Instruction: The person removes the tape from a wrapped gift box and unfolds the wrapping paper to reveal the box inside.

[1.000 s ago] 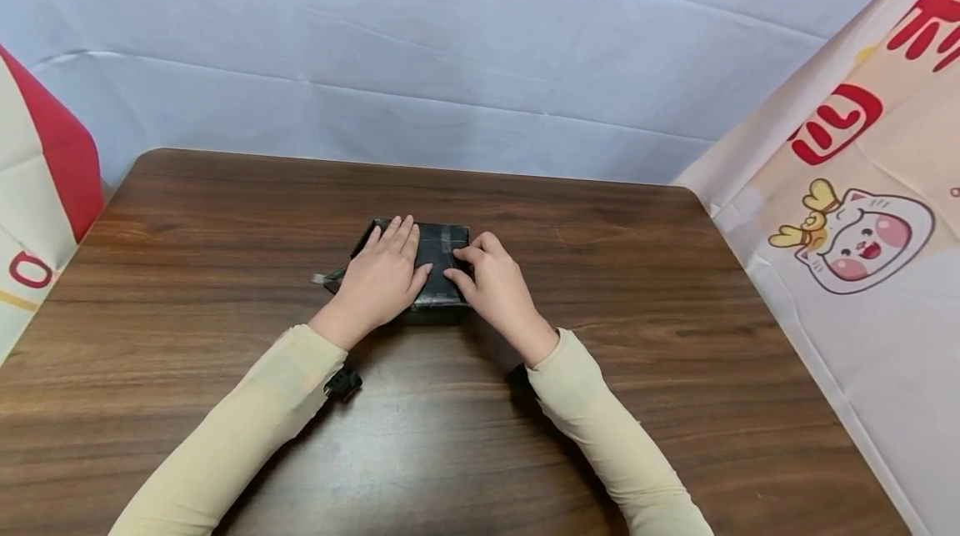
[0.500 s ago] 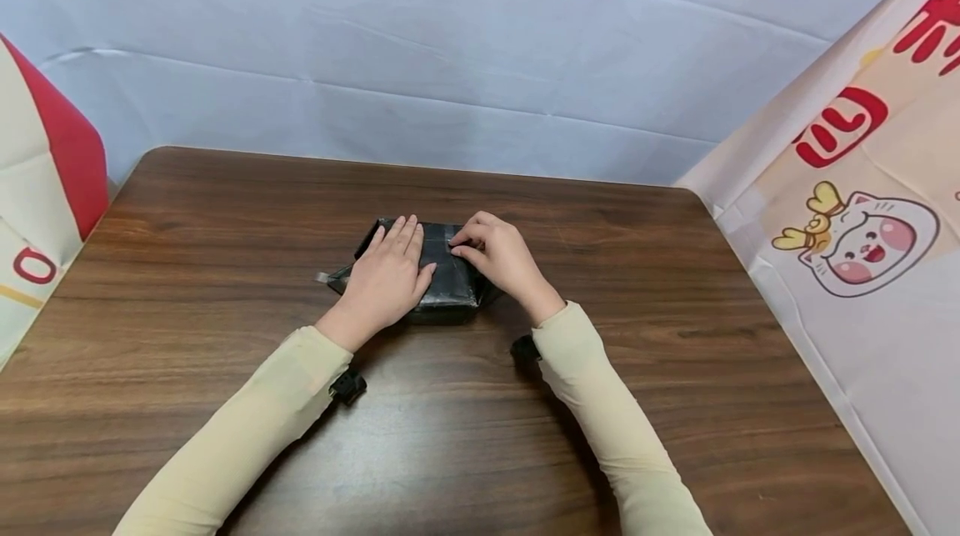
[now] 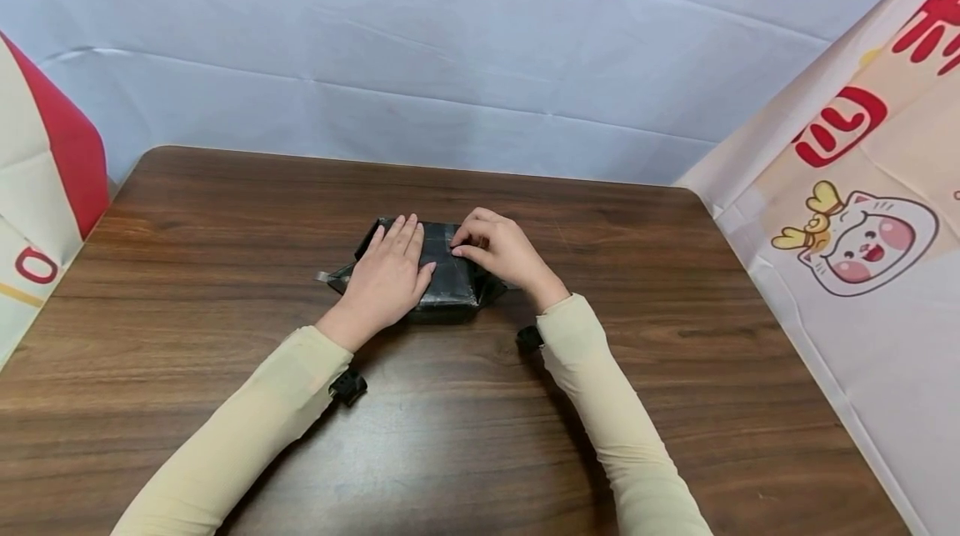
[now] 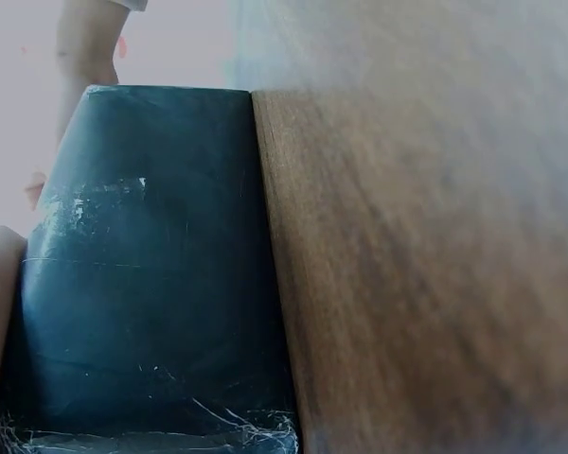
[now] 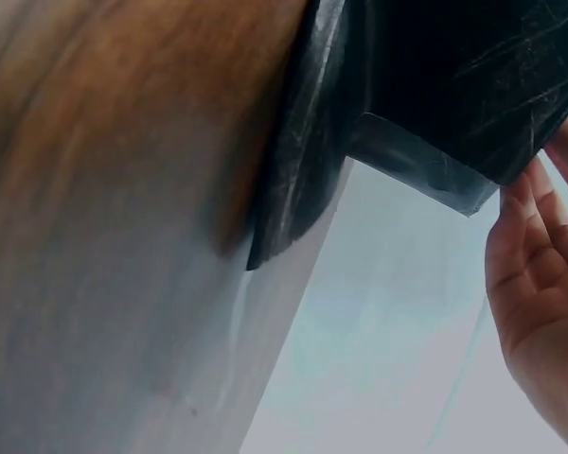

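A black plastic-wrapped package (image 3: 446, 290) lies on the wooden table, scuffed at its edges in the left wrist view. My left hand (image 3: 382, 273) rests flat on the left part of its top, with the fingers pointing away. A greyish strip of tape (image 3: 448, 232) runs along the top near the right side. At the near end of that strip, my right hand (image 3: 506, 252) has thumb and index finger bent together, pinching at the tape. Loose wrapping sticks out as a pointed flap (image 3: 491, 289) on the right side, under the right hand; the right wrist view shows the fingertips beside the package's corner.
Another end of wrapping with a pale tip (image 3: 324, 277) juts out on the left. The brown table (image 3: 442, 419) extends around the package. A pale cloth backdrop (image 3: 420, 36) hangs behind, with a printed banner (image 3: 847, 236) at right. Small black wrist cameras (image 3: 348, 387) hang under the sleeves.
My right hand has shifted up and slightly right from the package's right edge to the tape strip, uncovering the flap that now spreads out. The left hand stays in place on top.
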### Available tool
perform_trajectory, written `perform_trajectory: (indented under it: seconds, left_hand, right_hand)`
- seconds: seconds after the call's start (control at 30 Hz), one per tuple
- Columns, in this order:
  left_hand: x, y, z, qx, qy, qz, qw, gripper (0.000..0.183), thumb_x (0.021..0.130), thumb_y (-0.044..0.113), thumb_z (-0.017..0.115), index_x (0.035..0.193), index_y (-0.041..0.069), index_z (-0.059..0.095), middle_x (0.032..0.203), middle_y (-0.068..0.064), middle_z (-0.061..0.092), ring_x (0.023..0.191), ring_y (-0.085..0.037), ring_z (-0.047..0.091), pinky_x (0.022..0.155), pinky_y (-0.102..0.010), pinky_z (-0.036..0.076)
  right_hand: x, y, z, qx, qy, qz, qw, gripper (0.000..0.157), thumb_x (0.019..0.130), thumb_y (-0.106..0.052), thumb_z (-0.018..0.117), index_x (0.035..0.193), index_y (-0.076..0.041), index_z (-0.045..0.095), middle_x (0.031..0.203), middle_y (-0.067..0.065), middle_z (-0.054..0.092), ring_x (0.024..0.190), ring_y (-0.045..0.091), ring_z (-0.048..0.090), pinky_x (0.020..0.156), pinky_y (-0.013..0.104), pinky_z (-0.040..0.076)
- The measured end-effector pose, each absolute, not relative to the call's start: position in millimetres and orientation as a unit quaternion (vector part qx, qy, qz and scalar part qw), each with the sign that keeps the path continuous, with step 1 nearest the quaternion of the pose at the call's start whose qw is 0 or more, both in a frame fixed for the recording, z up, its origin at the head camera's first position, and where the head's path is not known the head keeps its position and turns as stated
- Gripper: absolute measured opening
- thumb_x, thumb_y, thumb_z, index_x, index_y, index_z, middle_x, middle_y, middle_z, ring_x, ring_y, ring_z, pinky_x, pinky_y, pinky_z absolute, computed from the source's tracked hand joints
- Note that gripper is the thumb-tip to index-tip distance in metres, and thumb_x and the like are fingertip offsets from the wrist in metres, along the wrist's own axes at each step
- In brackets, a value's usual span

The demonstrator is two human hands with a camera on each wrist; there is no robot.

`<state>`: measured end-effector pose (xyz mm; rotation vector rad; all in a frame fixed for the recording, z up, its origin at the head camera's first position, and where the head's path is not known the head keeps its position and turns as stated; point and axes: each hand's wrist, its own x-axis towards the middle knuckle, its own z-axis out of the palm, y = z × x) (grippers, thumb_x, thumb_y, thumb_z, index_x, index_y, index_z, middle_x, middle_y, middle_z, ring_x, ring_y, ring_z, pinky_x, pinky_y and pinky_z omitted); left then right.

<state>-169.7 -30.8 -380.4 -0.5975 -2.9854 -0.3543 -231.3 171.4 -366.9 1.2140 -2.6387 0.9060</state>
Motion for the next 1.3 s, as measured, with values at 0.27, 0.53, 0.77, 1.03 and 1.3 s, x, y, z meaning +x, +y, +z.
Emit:
perform_trajectory:
  seconds: [0.27, 0.53, 0.77, 1.03, 1.3]
  left_hand:
    - [-168.3, -30.9, -380.6, -0.193, -0.973, -0.120, 0.041, 0.062, 0.102, 0.037, 0.038, 0.146, -0.004, 0.027, 0.153, -0.019, 0.020, 0.142, -0.030, 0.014, 0.114, -0.047, 0.011]
    - [-167.7, -30.7, -380.0, -0.196, -0.972, -0.120, 0.044, 0.061, 0.102, 0.037, 0.037, 0.146, -0.004, 0.027, 0.153, -0.019, 0.020, 0.142, -0.030, 0.014, 0.114, -0.047, 0.011]
    - [-167.8, -30.9, -380.2, -0.197, -0.972, -0.117, 0.042, 0.062, 0.102, 0.037, 0.038, 0.146, -0.005, 0.027, 0.153, -0.019, 0.020, 0.142, -0.030, 0.015, 0.114, -0.047, 0.012]
    - [-168.4, -31.8, -380.3, -0.197, -0.973, -0.114, 0.045, 0.062, 0.102, 0.037, 0.038, 0.146, -0.005, 0.026, 0.153, -0.019, 0.020, 0.142, -0.030, 0.014, 0.114, -0.047, 0.012]
    - [-169.7, -32.2, -381.6, -0.200, -0.972, -0.117, 0.045, 0.062, 0.102, 0.037, 0.037, 0.146, -0.005, 0.027, 0.153, -0.019, 0.020, 0.142, -0.030, 0.014, 0.114, -0.047, 0.011]
  right_hand:
    - [-231.6, 168.6, -366.5, 0.400, -0.868, 0.290, 0.056, 0.004, 0.089, -0.012, 0.067, 0.090, -0.010, 0.069, 0.091, 0.002, 0.057, 0.066, 0.012, 0.046, 0.060, 0.028, 0.042]
    - [-232.3, 165.2, -366.6, 0.383, -0.878, 0.280, 0.066, 0.006, 0.090, -0.016, 0.065, 0.089, -0.010, 0.068, 0.088, 0.000, 0.057, 0.067, 0.011, 0.048, 0.061, 0.028, 0.042]
    - [-238.6, 171.0, -368.4, 0.394, -0.859, 0.327, 0.020, 0.006, 0.088, -0.011, 0.068, 0.093, -0.009, 0.069, 0.093, 0.001, 0.059, 0.069, 0.011, 0.052, 0.062, 0.027, 0.046]
    - [-240.6, 170.4, -367.0, 0.404, -0.855, 0.325, 0.017, 0.006, 0.088, -0.013, 0.068, 0.092, -0.009, 0.070, 0.094, 0.001, 0.059, 0.068, 0.012, 0.050, 0.061, 0.028, 0.044]
    - [-238.1, 168.0, -371.7, 0.402, -0.876, 0.262, 0.054, 0.005, 0.090, -0.016, 0.064, 0.090, -0.012, 0.066, 0.093, 0.000, 0.054, 0.067, 0.010, 0.046, 0.063, 0.028, 0.042]
